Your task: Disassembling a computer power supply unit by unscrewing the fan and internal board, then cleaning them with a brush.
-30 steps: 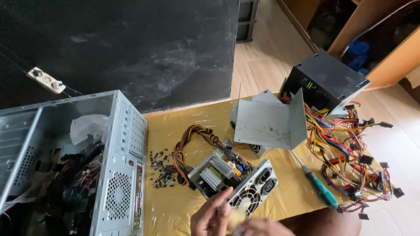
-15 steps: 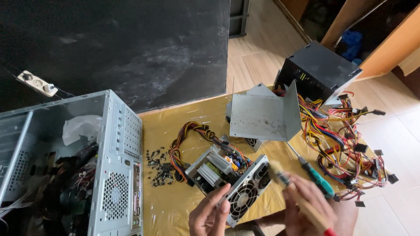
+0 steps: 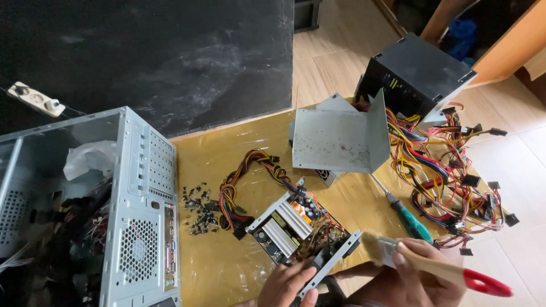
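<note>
Here, in the head view, the left hand (image 3: pixel 290 284) clamps on the near edge of the opened power supply (image 3: pixel 298 230) at about 6 o'clock in the picture, thumb and fingers pinching its metal frame, apparently to keep it tipped and steady. The right hand (image 3: pixel 418 273), at 5 o'clock, is closed around the pale wooden handle of a paintbrush (image 3: pixel 432 264) with a red end; its bristles point toward 9 o'clock and sit just beside the unit's frame, a hold that aims them at the board.

The power supply lies on the yellow plastic-covered counter (image 3: pixel 227 273), tilted, its cover off. Inside show silver heat-sink fins, an orange-yellow coil and small dark parts (dusty-looking, though too small to be sure). A bundle of red, yellow and black cables (image 3: pixel 244 182) trails off it toward 11 o'clock.

At 12 o'clock of it stands a bent grey metal cover (image 3: pixel 335 139), speckled with grime. A green-handled screwdriver (image 3: pixel 404 213) lies at 3 o'clock, near the right hand. A scatter of dark screws (image 3: pixel 199 207) sits at 9 o'clock, next to an open grey computer case (image 3: pixel 142 216). Toward 1 o'clock a black power supply box (image 3: pixel 415 74) rests beside a tangle of coloured wires (image 3: pixel 449 176).
</note>
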